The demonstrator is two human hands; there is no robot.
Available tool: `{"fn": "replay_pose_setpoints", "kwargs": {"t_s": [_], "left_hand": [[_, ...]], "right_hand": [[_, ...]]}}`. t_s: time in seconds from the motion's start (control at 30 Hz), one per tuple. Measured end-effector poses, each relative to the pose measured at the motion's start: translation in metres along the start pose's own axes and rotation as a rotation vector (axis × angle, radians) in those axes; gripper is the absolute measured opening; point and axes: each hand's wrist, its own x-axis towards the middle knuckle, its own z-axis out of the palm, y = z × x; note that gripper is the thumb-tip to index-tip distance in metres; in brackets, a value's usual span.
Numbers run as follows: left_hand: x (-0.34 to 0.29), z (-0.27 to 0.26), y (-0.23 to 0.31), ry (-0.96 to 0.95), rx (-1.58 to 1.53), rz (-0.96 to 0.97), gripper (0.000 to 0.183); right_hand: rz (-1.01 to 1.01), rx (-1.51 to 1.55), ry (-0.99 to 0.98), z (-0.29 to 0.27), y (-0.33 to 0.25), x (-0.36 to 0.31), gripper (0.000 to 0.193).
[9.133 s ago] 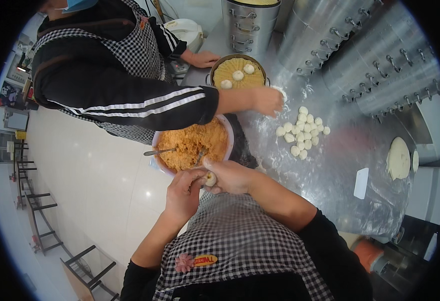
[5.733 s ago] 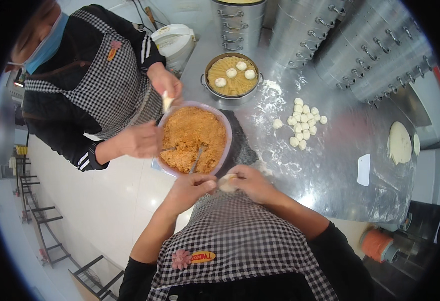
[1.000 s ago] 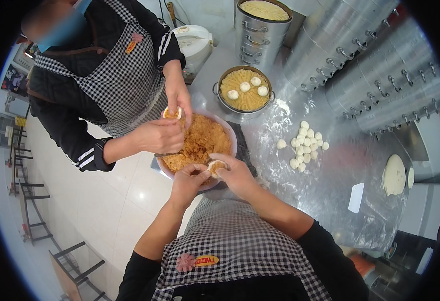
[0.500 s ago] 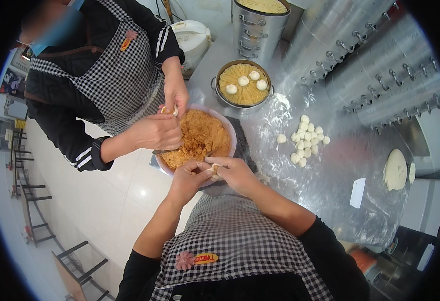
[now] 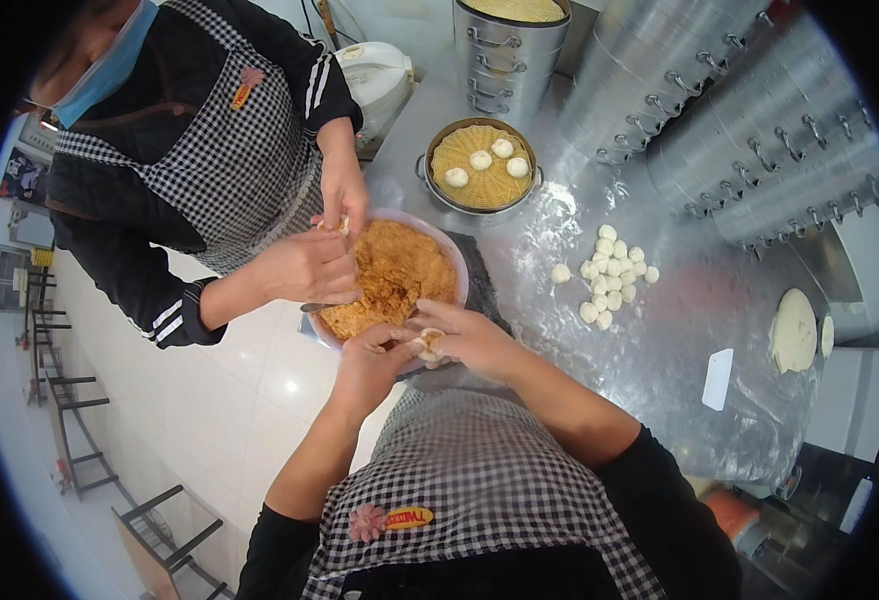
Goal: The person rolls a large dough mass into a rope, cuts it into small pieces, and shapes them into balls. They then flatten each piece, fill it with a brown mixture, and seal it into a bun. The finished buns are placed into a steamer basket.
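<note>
A small filled bun [image 5: 429,346], its pale dough gathered round an orange-brown filling, sits between my hands at the near rim of a wide pink bowl [image 5: 462,262]. My left hand [image 5: 367,362] cups it from the left, thumb against the dough. Over its right side my right hand [image 5: 464,338] pinches the edge, the forefinger raised toward the filling [image 5: 399,262] that fills the bowl. Opposite me, a co-worker's hands [image 5: 324,245] hold another piece of dough [image 5: 334,227] above the bowl's left side. A metal tool [image 5: 313,307] shows partly under those hands.
Beyond the bowl stands a round steamer tray [image 5: 479,192] with several buns. Dough pieces [image 5: 614,272] lie on the floured metal table [image 5: 649,380], with a white scraper [image 5: 717,380] and a dough lump [image 5: 792,332] at right. Stacked steamers [image 5: 504,65] stand behind.
My right fingers have lifted and spread a little, and the bun's filling shows more. The co-worker still works the dough in much the same place. The view has shifted slightly.
</note>
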Motion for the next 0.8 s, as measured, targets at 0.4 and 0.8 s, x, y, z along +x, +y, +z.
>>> {"fn": "replay_pose_setpoints", "kwargs": {"t_s": [0.4, 0.8], "left_hand": [[-0.001, 0.007, -0.003, 0.021, 0.131, 0.123, 0.011], [-0.006, 0.004, 0.009, 0.011, 0.201, 0.06, 0.011]], "right_hand": [[0.095, -0.034, 0.002, 0.003, 0.005, 0.0, 0.044], [-0.018, -0.24, -0.095, 0.002, -0.003, -0.002, 0.059]]}}
